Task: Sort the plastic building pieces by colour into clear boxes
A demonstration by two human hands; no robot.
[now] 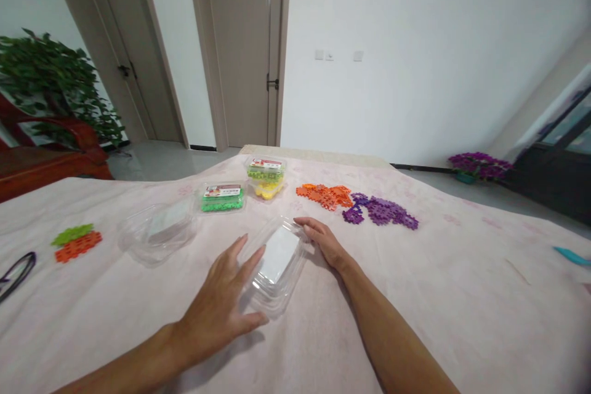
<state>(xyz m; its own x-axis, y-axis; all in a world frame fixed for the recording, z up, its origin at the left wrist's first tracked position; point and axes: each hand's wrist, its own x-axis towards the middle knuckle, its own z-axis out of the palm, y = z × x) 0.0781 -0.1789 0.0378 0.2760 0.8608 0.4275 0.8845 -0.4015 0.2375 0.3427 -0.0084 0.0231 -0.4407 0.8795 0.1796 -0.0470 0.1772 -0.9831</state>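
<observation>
A clear plastic box [277, 263] with a white label lies upside down on the pink tablecloth [415, 295] in front of me. My left hand [221, 301] rests flat against its left side, fingers spread and touching the box. My right hand [323, 240] touches the box's far right corner with fingers extended. Neither hand grips it. Behind lie a pile of orange puzzle pieces [325, 195] and a pile of purple pieces [381, 210].
An empty clear box [157, 232] sits to the left. Further back stand a box of green pieces [222, 197] and a box of yellow-green pieces [265, 176]. Green and orange pieces [76, 241] lie far left beside glasses [16, 274]. A teal object [572, 255] lies far right.
</observation>
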